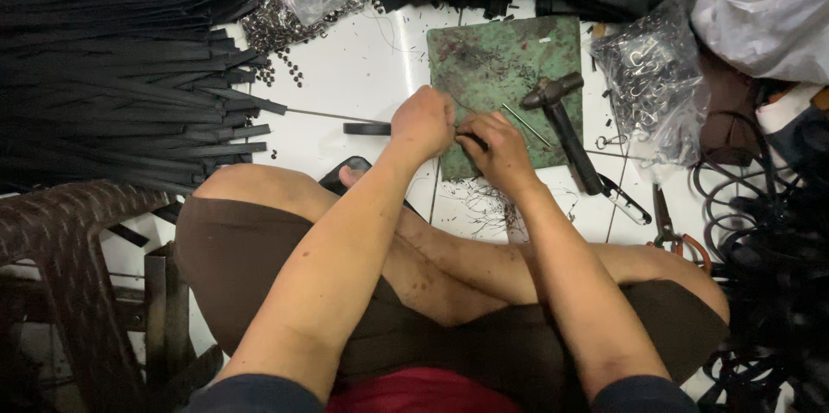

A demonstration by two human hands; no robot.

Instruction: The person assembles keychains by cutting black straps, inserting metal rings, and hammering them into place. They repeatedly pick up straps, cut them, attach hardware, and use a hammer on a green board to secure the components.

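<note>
Broadly, floor: white tiles [363,76] littered with thread scraps, person sitting cross-legged.
Strap pile [112,76]: far left, within reach.
Green slab [505,67]: work base, centre far.
Hammer [566,115]: lying on the slab, just right of the hands.
Left hand [423,123]: fingers curled, pressing a black strap [367,129] at the slab's near edge.
Right hand [501,154]: fingertips pinching a small dark piece; exact grip hidden.

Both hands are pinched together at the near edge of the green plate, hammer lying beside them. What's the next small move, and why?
Probably lay the pinched black piece flat on the green plate and free the right hand for the hammer. The left hand already grips at the same spot and could steady it alone. The hammer's handle lies just right of the right hand, and a thin metal rod rests on the plate nearby.
</note>
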